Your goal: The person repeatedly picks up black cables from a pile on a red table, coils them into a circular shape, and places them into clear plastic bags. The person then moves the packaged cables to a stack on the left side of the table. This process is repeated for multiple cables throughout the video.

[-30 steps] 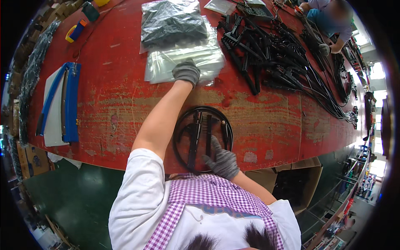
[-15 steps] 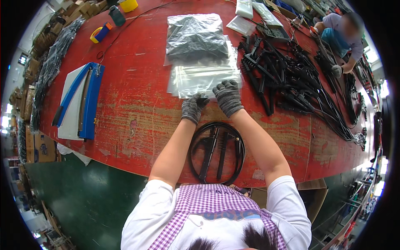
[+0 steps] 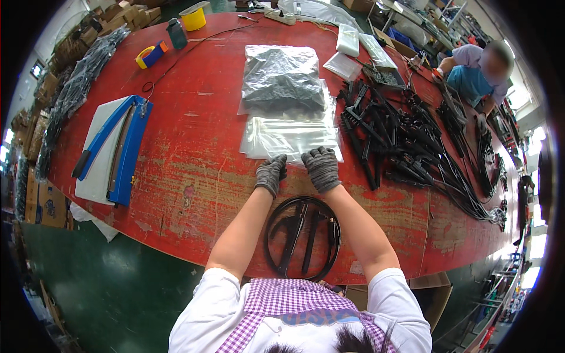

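Note:
Both my hands wear grey knit gloves and rest at the near edge of a stack of clear plastic bags (image 3: 289, 136) on the red table (image 3: 194, 141). My left hand (image 3: 271, 174) pinches the bag's near left corner. My right hand (image 3: 321, 168) lies flat on the near edge beside it. Between my forearms, close to the table's front edge, lies a coiled black cable ring (image 3: 303, 237) with black handle parts inside it. Behind the clear bags sits a filled bag of dark parts (image 3: 281, 77).
A large heap of black cables and handles (image 3: 406, 147) covers the table's right side. A blue heat sealer on a white board (image 3: 112, 150) lies at left. Tape rolls (image 3: 152, 55), a yellow tub (image 3: 193, 17) and small bags (image 3: 353, 50) stand at the back. Another person (image 3: 475, 73) works at far right.
A second ago my left hand alone was on the bags and my right hand was on the cable ring. My right hand has since moved up beside the left at the bag's edge.

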Demonstrator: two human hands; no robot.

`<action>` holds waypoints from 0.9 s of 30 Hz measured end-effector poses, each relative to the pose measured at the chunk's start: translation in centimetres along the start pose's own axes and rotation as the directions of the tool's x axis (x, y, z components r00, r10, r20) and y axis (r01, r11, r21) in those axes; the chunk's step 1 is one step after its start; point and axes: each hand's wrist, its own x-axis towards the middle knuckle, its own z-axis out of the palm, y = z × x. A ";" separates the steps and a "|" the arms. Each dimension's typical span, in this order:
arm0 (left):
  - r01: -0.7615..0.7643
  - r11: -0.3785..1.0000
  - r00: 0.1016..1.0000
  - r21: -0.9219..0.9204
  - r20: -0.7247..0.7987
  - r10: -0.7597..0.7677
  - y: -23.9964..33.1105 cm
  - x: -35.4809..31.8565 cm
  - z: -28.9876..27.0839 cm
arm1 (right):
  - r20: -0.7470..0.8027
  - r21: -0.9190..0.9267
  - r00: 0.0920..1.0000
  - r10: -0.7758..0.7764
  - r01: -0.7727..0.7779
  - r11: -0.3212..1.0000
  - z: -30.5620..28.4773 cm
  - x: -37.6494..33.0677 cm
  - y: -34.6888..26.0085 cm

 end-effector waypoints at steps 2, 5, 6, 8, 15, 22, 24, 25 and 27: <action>-0.146 0.958 0.989 0.245 -0.001 0.150 -0.1 -0.4 -0.3 | 0.066 0.042 0.998 -0.007 0.004 0.999 -1.6 0.2 0.0; -0.328 0.885 0.944 0.332 0.089 0.317 -1.7 0.1 -2.8 | 0.284 0.288 0.959 0.005 -0.091 0.953 -2.5 0.4 0.8; -0.390 0.844 0.920 0.368 0.126 0.370 -2.1 0.1 -3.8 | 0.375 0.388 0.927 -0.003 -0.154 0.908 -2.4 0.4 1.3; -0.333 0.758 0.934 0.561 0.085 0.347 -1.4 -1.7 -4.6 | 0.483 0.716 0.858 0.176 -0.503 0.484 -1.8 -0.5 2.7; -0.311 -0.452 0.125 0.836 0.508 0.853 2.0 -8.7 -2.7 | -0.108 0.541 0.973 0.203 -0.114 0.834 -2.8 -0.4 -0.4; -0.359 -0.680 0.241 0.639 0.767 0.594 2.4 -3.3 -1.7 | -0.182 0.258 0.983 0.030 0.018 0.966 -4.7 0.4 -2.2; -0.340 -0.649 0.469 0.680 0.721 0.510 3.2 -2.2 -3.7 | 0.009 0.145 1.000 0.029 -0.030 0.989 -4.4 0.4 -2.1; -0.302 -0.646 0.522 0.701 0.689 0.504 3.9 -1.7 -4.2 | -0.043 0.080 0.998 -0.045 0.048 0.996 -4.7 0.2 -2.4; -0.277 -0.695 0.446 0.663 0.730 0.519 3.5 -3.3 -4.0 | -0.048 -0.026 0.990 -0.133 0.132 0.991 -5.0 -1.3 -2.2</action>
